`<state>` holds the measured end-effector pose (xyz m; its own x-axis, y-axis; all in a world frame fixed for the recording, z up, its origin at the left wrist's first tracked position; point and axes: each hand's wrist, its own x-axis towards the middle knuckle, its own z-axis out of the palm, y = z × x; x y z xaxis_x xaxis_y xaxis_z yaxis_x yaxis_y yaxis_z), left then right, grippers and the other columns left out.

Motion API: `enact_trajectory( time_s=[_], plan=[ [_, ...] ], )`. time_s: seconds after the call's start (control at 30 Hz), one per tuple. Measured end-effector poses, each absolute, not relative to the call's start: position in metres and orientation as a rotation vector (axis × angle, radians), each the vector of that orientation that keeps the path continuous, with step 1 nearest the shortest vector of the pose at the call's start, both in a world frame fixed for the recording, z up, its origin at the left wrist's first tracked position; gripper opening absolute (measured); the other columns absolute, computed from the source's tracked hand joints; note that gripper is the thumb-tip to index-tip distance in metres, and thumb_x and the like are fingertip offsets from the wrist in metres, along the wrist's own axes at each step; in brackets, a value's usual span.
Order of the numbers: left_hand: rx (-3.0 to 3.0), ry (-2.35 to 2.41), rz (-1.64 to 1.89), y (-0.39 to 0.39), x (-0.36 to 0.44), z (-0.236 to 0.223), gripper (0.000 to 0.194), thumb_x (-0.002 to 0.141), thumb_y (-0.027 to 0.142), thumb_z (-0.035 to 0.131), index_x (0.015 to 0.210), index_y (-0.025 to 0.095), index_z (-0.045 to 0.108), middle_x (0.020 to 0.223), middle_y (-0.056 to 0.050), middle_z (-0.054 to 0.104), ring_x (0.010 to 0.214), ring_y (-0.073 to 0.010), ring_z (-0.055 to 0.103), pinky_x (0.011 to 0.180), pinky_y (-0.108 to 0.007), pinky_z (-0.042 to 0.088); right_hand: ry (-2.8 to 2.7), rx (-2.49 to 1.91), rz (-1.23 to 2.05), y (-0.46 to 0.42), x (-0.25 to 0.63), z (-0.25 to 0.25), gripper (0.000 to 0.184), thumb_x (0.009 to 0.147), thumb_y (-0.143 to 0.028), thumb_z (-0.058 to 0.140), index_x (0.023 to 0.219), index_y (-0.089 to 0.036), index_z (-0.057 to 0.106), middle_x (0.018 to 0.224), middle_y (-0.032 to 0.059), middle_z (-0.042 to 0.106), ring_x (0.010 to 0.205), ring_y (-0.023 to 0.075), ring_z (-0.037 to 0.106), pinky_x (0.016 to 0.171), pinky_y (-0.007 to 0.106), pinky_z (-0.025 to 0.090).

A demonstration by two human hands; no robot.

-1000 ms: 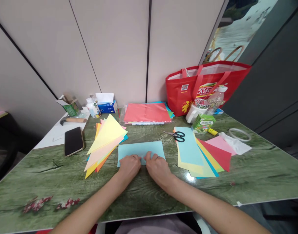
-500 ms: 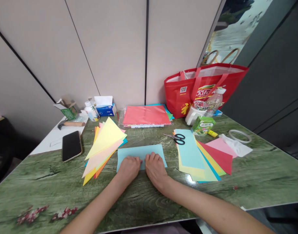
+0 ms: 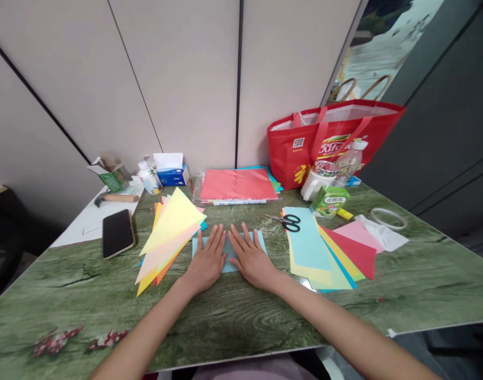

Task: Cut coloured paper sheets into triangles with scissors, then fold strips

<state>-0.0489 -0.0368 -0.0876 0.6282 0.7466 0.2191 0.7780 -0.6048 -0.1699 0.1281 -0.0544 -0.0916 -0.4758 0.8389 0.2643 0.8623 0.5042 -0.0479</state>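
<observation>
A light blue sheet of paper [image 3: 230,263] lies on the table in front of me, its middle showing between my hands. My left hand [image 3: 207,259] is flat on the sheet's left half, fingers stretched out. On the right half rests my right hand [image 3: 252,258], palm down with its fingers spread. Both hands cover much of the sheet. To the left lies a fan of coloured paper [image 3: 172,221], pale yellow on top. Another fan of coloured sheets [image 3: 308,243] lies on the right, with black-handled scissors [image 3: 291,222] on its upper edge.
Behind the sheet is a pack of red paper [image 3: 237,184]. A phone [image 3: 118,234], a hammer [image 3: 118,198] and a tissue box [image 3: 172,175] are at left. A red bag [image 3: 292,158], a mug [image 3: 312,183], a green carton [image 3: 330,200] and a tape ring [image 3: 388,218] stand or lie right.
Both hands have gone from curled fingers at the sheet's near edge to lying flat across it, fingers pointing forward. The view has shifted slightly.
</observation>
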Motion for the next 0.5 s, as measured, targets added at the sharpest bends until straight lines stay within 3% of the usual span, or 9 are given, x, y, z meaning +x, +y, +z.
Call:
enact_trajectory(
  time_s=[0.2,0.5],
  plan=[
    [-2.625,-1.249,-0.189,-0.0364,-0.0484,-0.0875,0.054,0.091,0.028,0.027,0.140,0.007,0.021,0.147,-0.018,0.024,0.137,-0.0272,0.010,0.106,-0.060,0.003,-2.573,-1.369,-0.038,-0.0557,0.1290,-0.0872,0.060,0.091,-0.042,0.031,0.143,-0.015,0.015,0.151,0.0045,0.014,0.137,0.0319,-0.009,0.104,0.065,0.002],
    [-2.669,-1.268,-0.138,-0.0342,-0.0497,-0.0888,0.052,0.091,0.031,0.025,0.138,0.008,0.026,0.146,-0.016,0.029,0.137,-0.0240,0.014,0.107,-0.055,0.007,-2.670,-1.405,0.141,-0.0504,0.1296,-0.0872,0.060,0.092,-0.050,0.021,0.143,-0.019,0.014,0.150,0.0063,0.018,0.137,0.0321,-0.003,0.098,0.068,-0.009]
  ],
)
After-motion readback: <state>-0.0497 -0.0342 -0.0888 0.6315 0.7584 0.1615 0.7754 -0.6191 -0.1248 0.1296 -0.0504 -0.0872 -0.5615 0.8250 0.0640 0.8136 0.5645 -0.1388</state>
